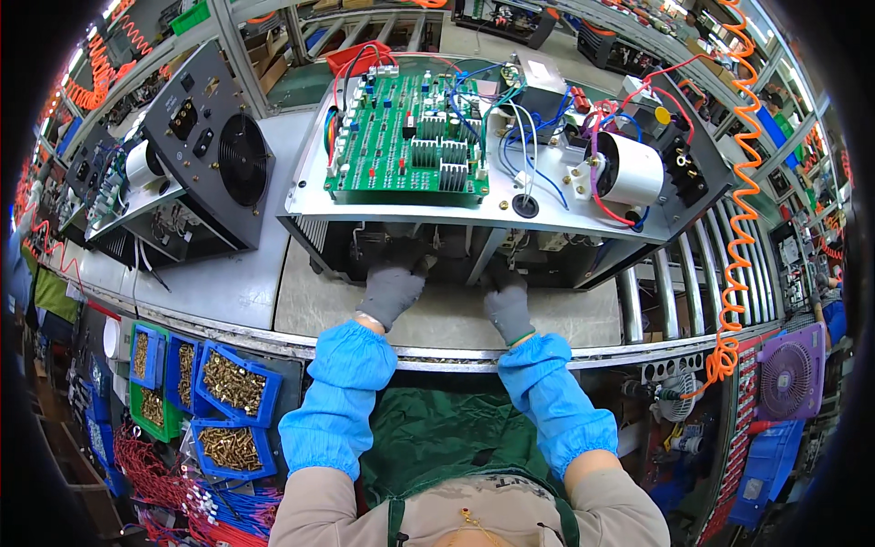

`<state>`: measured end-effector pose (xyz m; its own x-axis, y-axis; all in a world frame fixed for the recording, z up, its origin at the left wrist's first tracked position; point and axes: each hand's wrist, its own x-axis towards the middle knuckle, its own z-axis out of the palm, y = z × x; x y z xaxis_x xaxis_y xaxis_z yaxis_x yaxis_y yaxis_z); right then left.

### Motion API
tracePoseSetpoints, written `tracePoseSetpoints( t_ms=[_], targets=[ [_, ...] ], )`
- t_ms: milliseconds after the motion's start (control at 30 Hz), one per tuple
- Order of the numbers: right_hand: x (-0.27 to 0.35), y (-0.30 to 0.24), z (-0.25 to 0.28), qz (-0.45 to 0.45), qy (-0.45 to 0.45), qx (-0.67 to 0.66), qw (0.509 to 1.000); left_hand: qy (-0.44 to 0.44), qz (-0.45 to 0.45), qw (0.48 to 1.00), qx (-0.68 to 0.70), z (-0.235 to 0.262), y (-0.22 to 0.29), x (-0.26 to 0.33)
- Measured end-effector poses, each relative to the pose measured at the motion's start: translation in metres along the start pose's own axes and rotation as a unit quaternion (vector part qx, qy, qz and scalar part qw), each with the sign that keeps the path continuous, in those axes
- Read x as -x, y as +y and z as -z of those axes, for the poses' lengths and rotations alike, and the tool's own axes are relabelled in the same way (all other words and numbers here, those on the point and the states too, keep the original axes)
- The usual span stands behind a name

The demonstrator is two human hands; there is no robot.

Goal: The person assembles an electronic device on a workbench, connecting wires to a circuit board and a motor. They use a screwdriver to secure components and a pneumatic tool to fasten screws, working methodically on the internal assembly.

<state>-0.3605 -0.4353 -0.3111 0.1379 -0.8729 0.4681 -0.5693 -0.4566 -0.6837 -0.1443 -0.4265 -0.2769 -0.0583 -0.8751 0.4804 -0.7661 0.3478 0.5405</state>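
Note:
An open metal chassis [310, 196] lies in front of me on the bench, with a green circuit board [410, 137] on top, several coloured wires and a white cylindrical capacitor [632, 170] at its right. Both my hands wear grey gloves and blue sleeve covers. My left hand [390, 290] reaches into the dark lower opening of the chassis at its front edge. My right hand [508, 308] reaches into the same opening a little to the right. The fingertips of both are hidden inside, so what they touch is not visible.
A second chassis with a black fan panel [211, 146] stands at the left. Blue bins of brass screws [232, 383] hang below the bench edge at lower left. An orange coiled hose [740, 210] runs down the right, beside metal rollers [674, 292] and a purple fan [788, 374].

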Motion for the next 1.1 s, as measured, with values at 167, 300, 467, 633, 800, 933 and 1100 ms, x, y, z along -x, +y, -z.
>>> tracePoseSetpoints(
  t_ms=[167, 300, 467, 633, 800, 933, 1100],
  targets=[
    [-0.004, -0.010, 0.010, -0.023, -0.062, 0.030, 0.997, -0.032, 0.024, 0.999, 0.001, -0.010, 0.003, -0.005],
    [0.001, 0.026, -0.003, 0.024, -0.078, 0.085, 0.993, -0.082, 0.057, 0.994, -0.040, -0.025, 0.020, -0.018],
    [-0.011, 0.009, 0.018, 0.083, -0.158, 0.178, 0.968, -0.081, 0.117, 0.983, -0.118, -0.027, 0.060, -0.002],
    [-0.030, 0.004, 0.012, -0.004, -0.193, 0.257, 0.947, -0.001, 0.309, 0.949, -0.059, -0.039, 0.077, 0.008],
    [-0.025, 0.020, 0.017, 0.052, -0.161, 0.312, 0.935, 0.041, 0.324, 0.932, -0.156, -0.057, 0.101, -0.012],
    [0.002, 0.035, 0.051, 0.044, -0.180, 0.326, 0.927, 0.090, 0.266, 0.941, -0.190, -0.063, 0.083, -0.012],
    [0.018, 0.030, 0.069, 0.001, -0.137, 0.249, 0.959, -0.071, 0.306, 0.949, -0.029, -0.055, 0.082, -0.014]
  ],
)
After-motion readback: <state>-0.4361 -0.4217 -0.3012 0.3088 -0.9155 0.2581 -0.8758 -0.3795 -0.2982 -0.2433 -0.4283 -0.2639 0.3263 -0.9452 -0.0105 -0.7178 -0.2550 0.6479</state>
